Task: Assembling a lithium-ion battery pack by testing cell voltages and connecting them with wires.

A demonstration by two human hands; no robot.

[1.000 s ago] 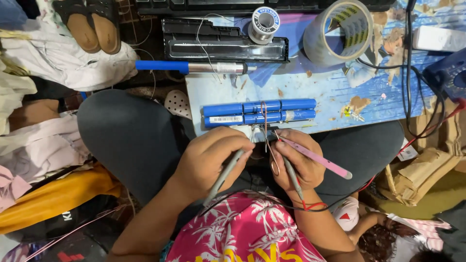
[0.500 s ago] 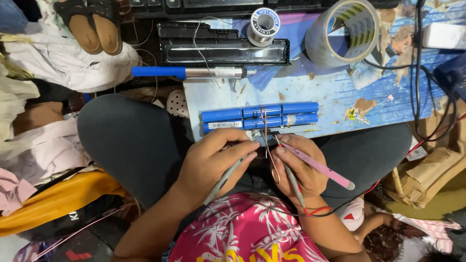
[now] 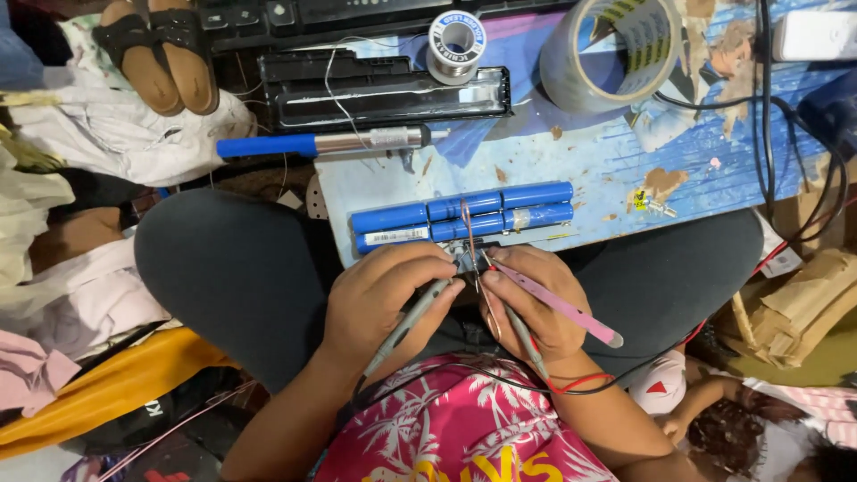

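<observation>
A pack of blue cylindrical battery cells (image 3: 464, 216) lies on the near edge of a blue board (image 3: 607, 152), with thin wires crossing its middle. My left hand (image 3: 384, 299) grips a grey probe (image 3: 406, 326) whose tip points up at the pack's near side. My right hand (image 3: 527, 299) holds a second grey probe (image 3: 525, 341) and pink tweezers (image 3: 558, 305), the tips meeting at the same spot. Red and black leads (image 3: 571, 386) trail from the probes across my lap.
A blue-handled soldering iron (image 3: 321, 143) lies left of the board. Behind it sit a black battery casing (image 3: 384, 94), a solder spool (image 3: 455, 40) and a roll of clear tape (image 3: 616, 49). Cables hang at the right. Clothes and sandals (image 3: 156, 54) lie at the left.
Both hands stay at the pack's near edge with only slight shifts of the probe tips. The view has drifted a little.
</observation>
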